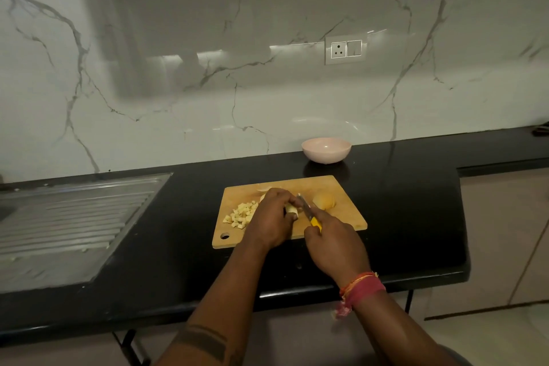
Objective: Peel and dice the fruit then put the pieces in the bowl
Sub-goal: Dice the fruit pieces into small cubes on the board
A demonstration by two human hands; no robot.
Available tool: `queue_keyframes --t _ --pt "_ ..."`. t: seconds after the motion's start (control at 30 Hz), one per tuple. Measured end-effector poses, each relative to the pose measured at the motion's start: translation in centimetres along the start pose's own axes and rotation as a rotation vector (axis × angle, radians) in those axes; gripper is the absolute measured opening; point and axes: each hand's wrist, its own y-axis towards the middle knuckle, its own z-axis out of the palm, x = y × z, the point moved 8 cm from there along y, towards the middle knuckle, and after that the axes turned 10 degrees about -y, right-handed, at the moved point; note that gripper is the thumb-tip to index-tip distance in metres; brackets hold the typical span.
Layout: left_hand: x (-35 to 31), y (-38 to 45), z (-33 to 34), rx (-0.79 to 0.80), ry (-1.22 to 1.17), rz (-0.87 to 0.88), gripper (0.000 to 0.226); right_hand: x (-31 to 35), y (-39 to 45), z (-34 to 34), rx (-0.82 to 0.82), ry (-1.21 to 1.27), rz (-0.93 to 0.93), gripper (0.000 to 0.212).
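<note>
Your right hand (332,242) grips the yellow-handled knife (309,212), blade against the fruit piece (291,210) your left hand (274,217) pinches on the cutting board (347,217). Diced pieces (241,213) lie just left; a peeled chunk (324,201) just right. The pink bowl (326,150) sits behind on the black surface (178,217).

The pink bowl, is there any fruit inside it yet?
No pieces show inside the pink bowl; what shows of its inside looks bare, though its near wall hides the bottom. The diced pieces sit on the cutting board.
</note>
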Motion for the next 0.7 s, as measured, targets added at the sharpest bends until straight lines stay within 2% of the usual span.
queue_keyframes --t 0.17,0.37,0.57,0.7 --pt "0.5 -0.1 -0.1 -0.025 0.031 -0.017 0.044 0.0 0.1 0.0 0.004 -0.015 0.007 0.051" --pt "1.1 -0.5 -0.8 -0.061 0.296 -0.07 0.054 0.2 -0.3 0.0 -0.002 -0.035 -0.011 0.052" --pt "0.5 -0.8 -1.0 -0.064 0.465 -0.063 0.041 0.4 -0.4 0.2 -0.006 -0.072 -0.03 0.052" --pt "0.0 -0.9 -0.9 -0.058 0.442 -0.035 0.025 0.6 -0.4 0.2 -0.01 -0.097 -0.056 0.053"
